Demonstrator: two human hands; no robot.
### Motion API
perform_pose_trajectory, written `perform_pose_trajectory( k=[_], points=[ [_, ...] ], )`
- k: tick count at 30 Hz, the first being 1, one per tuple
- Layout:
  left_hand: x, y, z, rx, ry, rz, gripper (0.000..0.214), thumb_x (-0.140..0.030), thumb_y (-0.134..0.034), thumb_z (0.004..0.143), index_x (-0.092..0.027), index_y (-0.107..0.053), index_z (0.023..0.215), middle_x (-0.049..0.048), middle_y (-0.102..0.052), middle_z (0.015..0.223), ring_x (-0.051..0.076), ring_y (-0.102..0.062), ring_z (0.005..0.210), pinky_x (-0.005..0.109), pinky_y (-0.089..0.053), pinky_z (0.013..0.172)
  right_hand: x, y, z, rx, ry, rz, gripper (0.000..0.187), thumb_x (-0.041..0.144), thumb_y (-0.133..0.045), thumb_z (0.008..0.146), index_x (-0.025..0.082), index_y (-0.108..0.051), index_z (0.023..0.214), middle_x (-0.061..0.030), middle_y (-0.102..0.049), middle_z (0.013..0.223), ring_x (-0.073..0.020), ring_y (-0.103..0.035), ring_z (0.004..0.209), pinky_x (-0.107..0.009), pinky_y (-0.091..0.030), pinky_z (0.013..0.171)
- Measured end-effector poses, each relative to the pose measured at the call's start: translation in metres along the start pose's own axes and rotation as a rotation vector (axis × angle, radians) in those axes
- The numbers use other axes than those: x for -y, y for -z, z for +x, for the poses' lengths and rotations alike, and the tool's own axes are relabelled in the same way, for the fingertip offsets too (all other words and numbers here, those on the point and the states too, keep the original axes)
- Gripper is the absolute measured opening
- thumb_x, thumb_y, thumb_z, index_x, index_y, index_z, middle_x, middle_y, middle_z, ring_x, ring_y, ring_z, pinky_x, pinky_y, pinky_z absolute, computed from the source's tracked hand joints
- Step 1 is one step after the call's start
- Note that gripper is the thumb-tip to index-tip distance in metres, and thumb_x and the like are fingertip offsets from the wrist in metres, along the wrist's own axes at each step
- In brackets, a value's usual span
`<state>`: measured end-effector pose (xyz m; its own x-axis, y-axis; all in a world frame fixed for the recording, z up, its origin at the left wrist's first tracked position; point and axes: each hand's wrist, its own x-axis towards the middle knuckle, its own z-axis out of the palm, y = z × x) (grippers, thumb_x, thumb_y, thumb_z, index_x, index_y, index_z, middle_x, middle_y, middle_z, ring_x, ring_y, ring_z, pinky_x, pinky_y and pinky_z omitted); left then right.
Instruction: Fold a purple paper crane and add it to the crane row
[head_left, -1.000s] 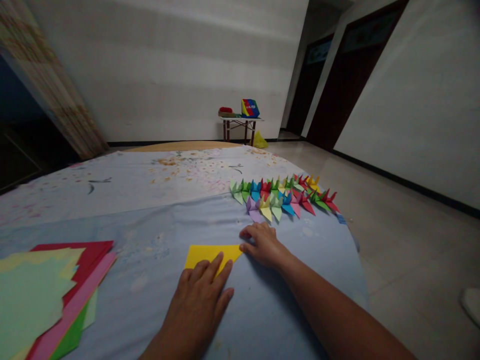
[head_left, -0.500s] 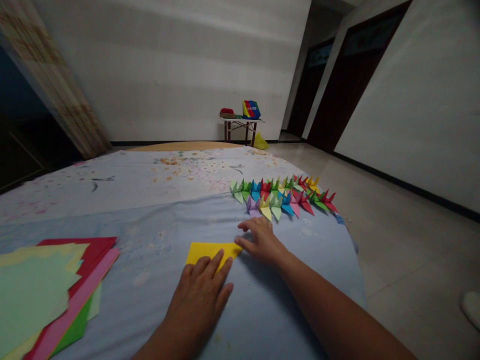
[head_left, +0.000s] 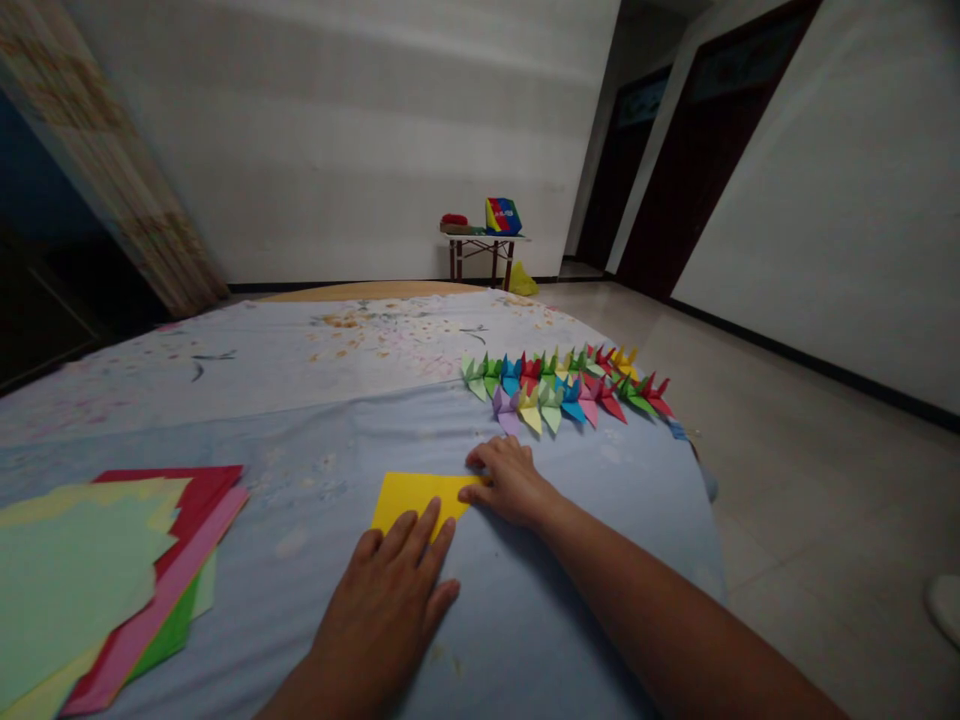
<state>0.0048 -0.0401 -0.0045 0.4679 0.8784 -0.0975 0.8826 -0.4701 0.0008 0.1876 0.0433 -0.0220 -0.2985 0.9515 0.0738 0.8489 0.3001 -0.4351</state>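
Left hand [head_left: 379, 610] lower on yellow paper [head_left: 412, 503]

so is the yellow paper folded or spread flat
Folded, it seems: the yellow paper has a triangular outline, its point by the right hand.

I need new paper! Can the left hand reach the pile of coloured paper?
Probably yes: the left hand sits close to the pile of coloured paper, with only blue cloth between them.

A home room, with a tiled floor [head_left: 825, 560], dark wooden doors [head_left: 712, 130] and a curtain [head_left: 97, 130]
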Motion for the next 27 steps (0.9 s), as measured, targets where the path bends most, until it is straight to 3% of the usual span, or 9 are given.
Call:
perform_pose_trajectory(
  k=[9,15,19,27],
  points=[
    [-0.005,0.010,-0.005,0.016,0.020,-0.018,0.044,-0.032,-0.041,0.088,-0.019,-0.050,0.128,0.0136,-0.043,0.138,0.033,-0.042,0.125,0.055,-0.032,0.097,0.001,0.001,-0.002,-0.002,0.006,-0.022,0.041,0.047,-0.066,0.073,0.023,-0.057,0.105,-0.0063,-0.055,0.105,-0.0245,-0.042,0.102,-0.037,-0.028,0.082],
    [-0.004,0.012,-0.002,-0.004,0.004,-0.047,0.041,-0.031,-0.042,0.088,-0.018,-0.054,0.125,0.0146,-0.049,0.133,0.033,-0.045,0.122,0.055,-0.032,0.097,0.011,-0.002,-0.007,-0.046,0.059,-0.028,0.061,0.061,-0.062,0.069,0.023,-0.053,0.115,-0.0095,-0.052,0.111,-0.0271,-0.039,0.106,-0.040,-0.028,0.086],
    [-0.004,0.015,-0.003,-0.001,-0.002,-0.060,0.039,-0.029,-0.041,0.088,-0.020,-0.055,0.123,0.0132,-0.050,0.133,0.033,-0.045,0.121,0.055,-0.032,0.096,0.003,0.003,-0.007,-0.019,-0.041,-0.055,0.062,0.063,-0.063,0.067,0.022,-0.055,0.112,-0.0102,-0.052,0.109,-0.0286,-0.040,0.105,-0.041,-0.029,0.085],
    [-0.002,0.019,-0.003,0.025,-0.003,-0.073,0.040,-0.028,-0.039,0.088,-0.020,-0.054,0.124,0.0124,-0.049,0.134,0.031,-0.045,0.122,0.055,-0.031,0.097,-0.022,0.017,-0.004,-0.009,-0.230,-0.059,0.043,0.049,-0.067,0.069,0.024,-0.058,0.103,-0.0075,-0.054,0.106,-0.0280,-0.041,0.105,-0.039,-0.028,0.083]
  ],
)
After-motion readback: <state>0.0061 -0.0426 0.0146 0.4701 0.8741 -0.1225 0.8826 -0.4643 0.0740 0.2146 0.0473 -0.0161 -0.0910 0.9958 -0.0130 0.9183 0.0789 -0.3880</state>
